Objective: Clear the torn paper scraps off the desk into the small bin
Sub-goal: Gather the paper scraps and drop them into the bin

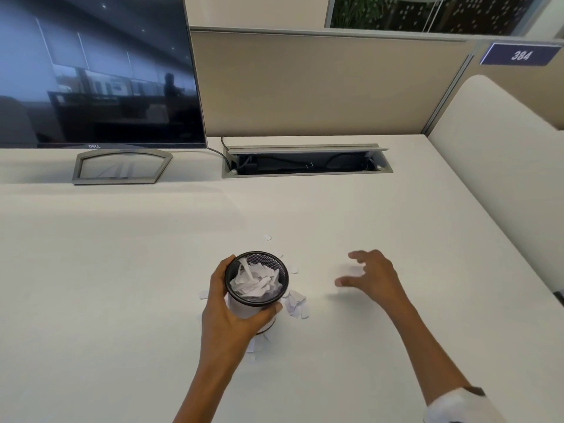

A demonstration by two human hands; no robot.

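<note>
Black wire mesh forms the small bin (257, 280), which stands upright on the white surface (122, 285) and is filled near its rim with white paper scraps (254, 282). The left hand (227, 309) grips the bin, fingers curled round its left side and thumb across its near wall. More scraps lie loose on the surface: a cluster (296, 305) just beside the bin on its right, a few (254, 345) at its base near the left wrist, one (203, 294) just left of the hand, and a single piece (267, 237) farther back. The right hand (370, 274), blurred, hovers over the surface well to the right of the bin, fingers spread apart and holding nothing. At the back stand a dark monitor (97, 71) and an open cable tray (305, 161).
</note>
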